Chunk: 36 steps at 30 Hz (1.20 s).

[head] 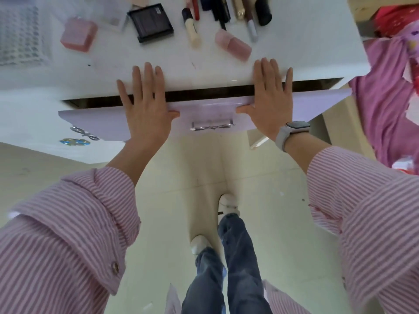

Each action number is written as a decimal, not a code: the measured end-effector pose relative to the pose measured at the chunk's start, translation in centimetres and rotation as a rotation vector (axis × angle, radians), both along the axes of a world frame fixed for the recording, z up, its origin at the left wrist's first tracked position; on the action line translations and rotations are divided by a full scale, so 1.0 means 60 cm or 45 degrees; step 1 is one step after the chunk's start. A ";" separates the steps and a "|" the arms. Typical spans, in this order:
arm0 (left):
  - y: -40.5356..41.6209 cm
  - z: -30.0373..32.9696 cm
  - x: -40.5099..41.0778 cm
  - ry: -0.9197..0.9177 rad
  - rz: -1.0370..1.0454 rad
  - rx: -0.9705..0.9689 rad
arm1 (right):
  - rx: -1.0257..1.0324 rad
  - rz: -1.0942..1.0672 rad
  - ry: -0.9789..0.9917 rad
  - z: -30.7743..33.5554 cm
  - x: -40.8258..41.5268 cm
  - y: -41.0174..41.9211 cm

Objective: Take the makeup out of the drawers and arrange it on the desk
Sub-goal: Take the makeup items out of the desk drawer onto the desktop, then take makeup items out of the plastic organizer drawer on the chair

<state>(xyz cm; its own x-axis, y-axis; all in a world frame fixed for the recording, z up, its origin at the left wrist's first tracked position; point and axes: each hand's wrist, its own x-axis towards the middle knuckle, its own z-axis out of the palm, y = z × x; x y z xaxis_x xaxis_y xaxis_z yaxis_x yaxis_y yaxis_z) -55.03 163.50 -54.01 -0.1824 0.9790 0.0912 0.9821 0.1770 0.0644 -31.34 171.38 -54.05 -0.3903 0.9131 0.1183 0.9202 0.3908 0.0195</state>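
Nearest of all, two pink-striped sleeves point(68, 234) reach forward over a pale floor, with blue jeans point(233, 264) and white shoes point(199, 243) below them. Beyond the sleeves, the lilac drawer front point(208, 112) of the white desk point(294, 53) stands slightly out from the desk, a narrow dark gap showing along its upper edge. On that drawer front, the left hand point(145, 105) lies flat left of the silver bow-shaped handle point(212, 126), fingers straight and spread, fingertips crossing the gap onto the desk edge, thumb pointing toward the handle. Right of the handle, the right hand point(268, 100) presses in the same way, palm down, fingers extended, holding nothing; a pale smartwatch point(292, 130) sits on its wrist. Left of the drawer front, a second silver bow handle point(84, 132) shows on a neighbouring white front.

Past the drawer, the makeup lies on the desk top. Closest to the right hand's fingertips is a pink capped bottle point(233, 46) on its side. Further back from the drawer, a cream tube with a dark cap point(191, 28) lies left of that bottle, then a black square compact point(150, 22), then a pink rounded box point(79, 34). Farthest from the drawer, a row of pencils and tubes point(224, 7) and a black cylinder point(263, 11) reach the upper frame edge. A clear plastic organiser point(22, 35) stands at the desk's far left. Right of the desk lies pink fabric point(385, 94).
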 end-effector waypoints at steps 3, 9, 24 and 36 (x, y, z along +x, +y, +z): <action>0.021 -0.012 -0.005 0.050 0.002 0.110 | 0.117 0.024 -0.006 -0.007 -0.006 0.021; 0.033 -0.031 -0.006 0.301 0.069 0.338 | 0.354 0.041 0.031 -0.004 -0.012 0.035; -0.088 0.084 0.070 -0.411 0.389 0.038 | -0.149 -0.173 0.268 0.096 -0.048 -0.048; -0.723 0.386 0.021 -0.364 1.480 0.537 | -0.848 1.379 0.269 0.382 -0.337 -0.507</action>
